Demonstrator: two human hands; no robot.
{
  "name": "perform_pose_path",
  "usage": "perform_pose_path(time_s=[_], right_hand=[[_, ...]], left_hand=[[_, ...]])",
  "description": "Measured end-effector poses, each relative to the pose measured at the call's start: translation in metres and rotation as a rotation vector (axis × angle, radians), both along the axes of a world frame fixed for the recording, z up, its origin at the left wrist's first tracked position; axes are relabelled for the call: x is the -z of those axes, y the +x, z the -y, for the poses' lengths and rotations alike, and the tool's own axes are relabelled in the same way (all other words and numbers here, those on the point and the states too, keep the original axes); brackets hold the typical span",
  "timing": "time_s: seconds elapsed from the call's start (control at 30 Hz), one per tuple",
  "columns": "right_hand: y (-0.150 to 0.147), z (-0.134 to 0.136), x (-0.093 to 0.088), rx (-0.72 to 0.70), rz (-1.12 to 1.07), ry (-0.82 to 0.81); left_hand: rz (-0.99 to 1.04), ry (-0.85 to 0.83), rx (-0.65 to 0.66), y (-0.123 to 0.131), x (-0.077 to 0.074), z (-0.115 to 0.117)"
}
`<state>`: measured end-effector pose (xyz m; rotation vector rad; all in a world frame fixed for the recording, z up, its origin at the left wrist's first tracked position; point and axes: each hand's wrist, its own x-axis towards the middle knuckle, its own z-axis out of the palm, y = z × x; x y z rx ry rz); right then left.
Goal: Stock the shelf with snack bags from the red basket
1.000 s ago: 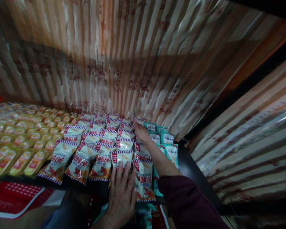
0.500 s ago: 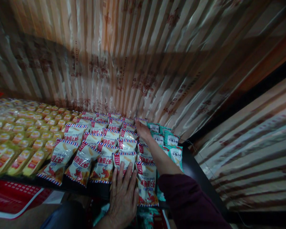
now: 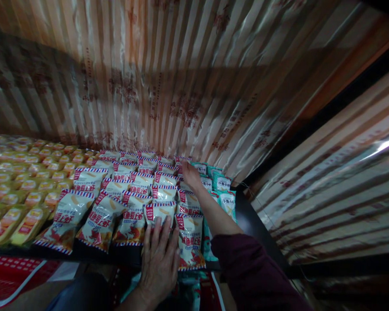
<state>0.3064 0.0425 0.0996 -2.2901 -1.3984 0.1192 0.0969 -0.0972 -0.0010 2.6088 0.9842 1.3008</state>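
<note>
Rows of white snack packets with red and blue striped edges point(image 3: 132, 196) lie overlapping on a dark shelf point(image 3: 246, 216). My left hand point(image 3: 158, 263) lies flat, fingers spread, on the front packets of one row. My right hand point(image 3: 190, 176) reaches to the back of the shelf, its arm in a dark maroon sleeve point(image 3: 246, 272), and rests on the rearmost striped packets beside teal packets point(image 3: 222, 190). Its fingers are hidden behind the back of the hand.
Yellow snack packets point(image 3: 22, 185) fill the shelf's left part. A shiny striped foil sheet point(image 3: 168, 77) covers the back wall and the right side. A red mat point(image 3: 9, 276) lies below the shelf at the left.
The view has shifted a little, so the packets sit further left in the frame. Both hands keep nearly the same places on the packets.
</note>
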Motion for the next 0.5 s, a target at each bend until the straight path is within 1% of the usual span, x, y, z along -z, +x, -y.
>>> perform_pose_path(time_s=[0.13, 0.23, 0.4, 0.5], right_hand=[[0.011, 0.028, -0.007, 0.108, 0.016, -0.005], [0.019, 0.040, -0.008, 0.145, 0.026, -0.038], [0.021, 0.039, -0.002, 0.152, 0.045, -0.081], [0.020, 0.037, 0.002, 0.159, 0.073, -0.084]], left_hand=[[-0.049, 0.055, 0.086, 0.003, 0.003, 0.011], [-0.104, 0.066, 0.125, 0.007, 0.006, 0.017], [-0.148, 0.073, 0.127, 0.010, 0.012, 0.016], [-0.158, 0.061, 0.126, 0.010, 0.012, 0.015]])
